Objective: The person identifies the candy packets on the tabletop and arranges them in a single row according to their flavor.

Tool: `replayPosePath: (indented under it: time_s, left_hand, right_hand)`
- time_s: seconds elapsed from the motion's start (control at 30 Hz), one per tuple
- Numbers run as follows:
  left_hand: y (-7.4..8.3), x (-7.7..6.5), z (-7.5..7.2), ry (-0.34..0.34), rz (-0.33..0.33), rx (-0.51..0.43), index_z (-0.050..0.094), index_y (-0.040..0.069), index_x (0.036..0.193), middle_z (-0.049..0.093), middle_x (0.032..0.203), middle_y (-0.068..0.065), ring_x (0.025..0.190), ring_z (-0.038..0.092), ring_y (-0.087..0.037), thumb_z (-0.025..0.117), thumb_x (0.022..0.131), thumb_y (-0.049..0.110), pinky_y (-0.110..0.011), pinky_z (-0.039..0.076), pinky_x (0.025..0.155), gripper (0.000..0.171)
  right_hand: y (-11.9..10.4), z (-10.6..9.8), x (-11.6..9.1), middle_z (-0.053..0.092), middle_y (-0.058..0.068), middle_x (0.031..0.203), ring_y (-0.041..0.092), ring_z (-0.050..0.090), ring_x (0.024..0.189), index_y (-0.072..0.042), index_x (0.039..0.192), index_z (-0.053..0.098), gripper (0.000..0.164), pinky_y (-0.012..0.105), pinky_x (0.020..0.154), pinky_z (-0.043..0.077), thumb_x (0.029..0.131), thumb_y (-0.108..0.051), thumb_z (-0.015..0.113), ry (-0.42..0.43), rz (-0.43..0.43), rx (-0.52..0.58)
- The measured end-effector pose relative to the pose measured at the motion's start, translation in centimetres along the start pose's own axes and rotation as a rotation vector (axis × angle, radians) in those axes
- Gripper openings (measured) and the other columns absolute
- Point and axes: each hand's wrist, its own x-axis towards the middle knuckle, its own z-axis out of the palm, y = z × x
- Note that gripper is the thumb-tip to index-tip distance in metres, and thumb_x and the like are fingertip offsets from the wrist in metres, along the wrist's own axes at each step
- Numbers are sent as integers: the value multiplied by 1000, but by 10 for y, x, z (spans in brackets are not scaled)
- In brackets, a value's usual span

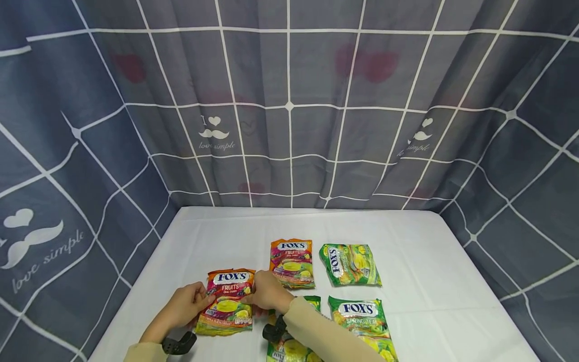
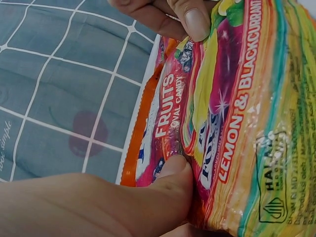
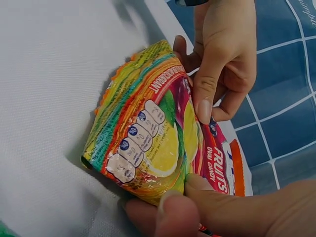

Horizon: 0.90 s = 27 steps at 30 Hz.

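A red and orange bag of Fox's Fruits candy [image 1: 229, 296] is at the left of the white table, gripped at both side edges. My left hand [image 1: 182, 306] pinches its left edge, thumb on the front. At the right edge my right hand [image 1: 269, 291] pinches the bag, thumb also on the printed face. In the left wrist view the candy bag [image 2: 232, 98] shows its "Lemon & Blackcurrant" band. The right wrist view shows the bag's lower end [image 3: 143, 128] tilted, with fingers partly hidden behind it.
Behind my right hand lies another red Fox's Fruits bag [image 1: 291, 264]. Green Fox's bags lie to the right, one turned sideways [image 1: 350, 265] and one nearer [image 1: 362, 322]. My right forearm partly covers another green bag [image 1: 289, 349]. A grid-patterned curtain [image 1: 271, 130] surrounds the table [image 1: 434, 281].
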Motion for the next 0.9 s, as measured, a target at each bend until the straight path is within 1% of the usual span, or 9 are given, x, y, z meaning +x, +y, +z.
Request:
replayPosePath:
  time_s: [0.1, 0.3, 0.43, 0.5, 0.57, 0.67, 0.8, 0.87, 0.9]
  left_hand:
    - [2, 1, 0, 2, -5, 5, 55, 8, 89, 54, 61, -2, 39, 54, -13, 76, 105, 19, -28, 48, 40, 29]
    - [3, 1, -1, 12, -21, 14, 56, 8, 89, 54, 62, -2, 40, 55, -14, 78, 105, 19, -29, 49, 41, 29]
    - [6, 3, -4, 29, -1, 28, 57, 8, 88, 54, 62, -2, 41, 56, -15, 79, 103, 19, -29, 49, 41, 29]
    - [8, 4, -6, 39, 12, 32, 57, 8, 88, 53, 63, -2, 42, 56, -16, 80, 103, 18, -28, 47, 41, 29]
    - [10, 6, -9, 55, 24, 44, 57, 8, 87, 52, 63, -1, 43, 54, -16, 80, 103, 19, -26, 44, 42, 30]
    - [13, 10, -14, 74, 32, 59, 57, 8, 88, 51, 65, 0, 47, 52, -15, 80, 103, 19, -25, 40, 44, 29]
    - [13, 15, -23, 96, 58, 88, 58, 7, 90, 51, 66, 1, 52, 52, -14, 79, 104, 18, -25, 38, 48, 27]
    - [12, 17, -28, 108, 74, 104, 59, 7, 91, 51, 66, 1, 52, 53, -14, 79, 103, 18, -25, 38, 49, 26]
    - [11, 18, -31, 112, 77, 110, 59, 6, 92, 52, 66, 0, 52, 54, -15, 79, 103, 18, -26, 38, 49, 26]
  right_hand:
    - [-1, 0, 0, 59, 6, 46, 14, 54, 34, 0, 75, 74, 27, 31, 37, 48, 97, -10, 86, 7, 12, -12]
    - [-5, 0, -1, 59, 4, 45, 14, 56, 34, 0, 68, 74, 33, 29, 38, 50, 94, -12, 89, 28, 3, -54]
    - [-6, 0, 1, 59, 4, 45, 14, 56, 34, 2, 74, 75, 28, 28, 38, 50, 95, -10, 88, 30, -12, -68]
    - [-7, -1, 3, 60, 4, 46, 13, 56, 34, 3, 81, 75, 23, 28, 39, 50, 96, -10, 87, 29, -23, -78]
    - [-8, -3, 5, 60, 3, 46, 13, 57, 35, 2, 81, 75, 23, 28, 40, 51, 97, -11, 86, 29, -34, -99]
    - [-11, -6, 10, 61, 4, 47, 14, 58, 36, 3, 83, 75, 22, 30, 41, 53, 98, -10, 85, 24, -42, -87]
    - [-17, -10, 18, 63, 8, 49, 17, 61, 38, 3, 74, 74, 29, 32, 44, 56, 99, -10, 83, 19, -67, -69]
    - [-21, -12, 23, 64, 10, 50, 19, 62, 38, 3, 67, 74, 36, 31, 44, 56, 100, -9, 83, 19, -86, -75]
    - [-23, -12, 26, 64, 10, 50, 19, 63, 39, 2, 67, 74, 36, 30, 44, 55, 100, -9, 82, 23, -92, -78]
